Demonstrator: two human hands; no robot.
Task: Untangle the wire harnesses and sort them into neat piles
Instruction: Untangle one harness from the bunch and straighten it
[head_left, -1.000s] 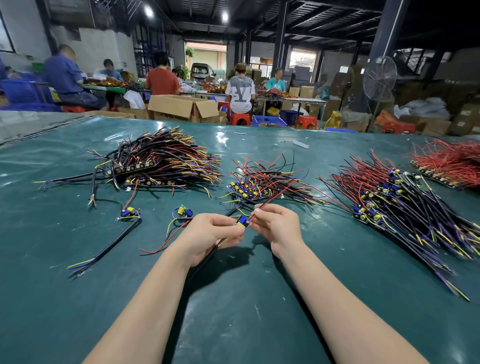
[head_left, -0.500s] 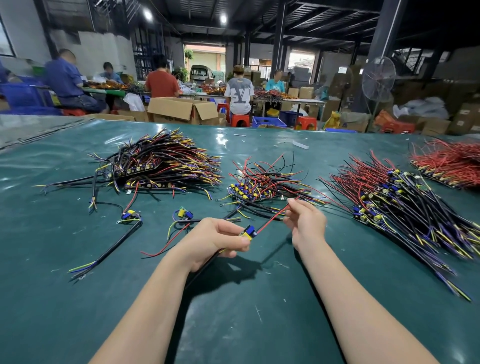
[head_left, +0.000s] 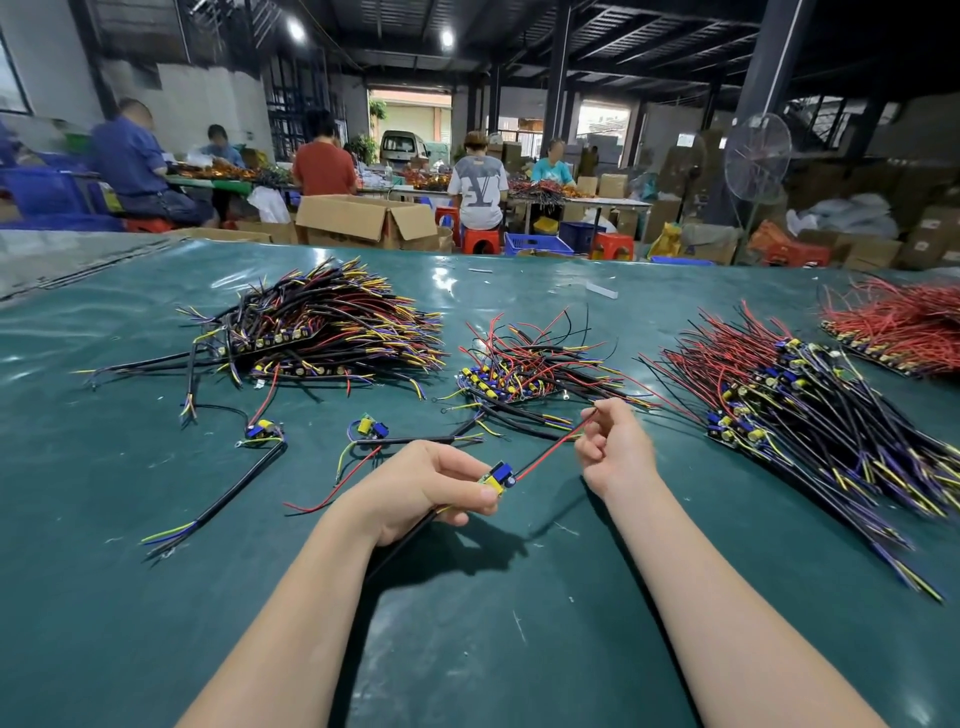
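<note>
Head view: left hand (head_left: 415, 486) pinches a small blue-and-yellow circuit module (head_left: 496, 477) above the green table mat (head_left: 519, 649), its black cable trailing under the palm; right hand (head_left: 613, 449) pinches the module's thin red wire (head_left: 550, 451), drawn taut between both hands.

Your left hand (head_left: 421, 488) pinches one wire harness by its small blue-and-yellow module (head_left: 497, 477), with its black cable trailing beneath. Your right hand (head_left: 613, 447) pinches its thin red wire (head_left: 550, 453), stretched straight. Two loose harnesses (head_left: 262, 431) lie beyond on the green counter (head_left: 156, 597), in front of four fanned multicoloured piles (head_left: 332, 332).
</note>
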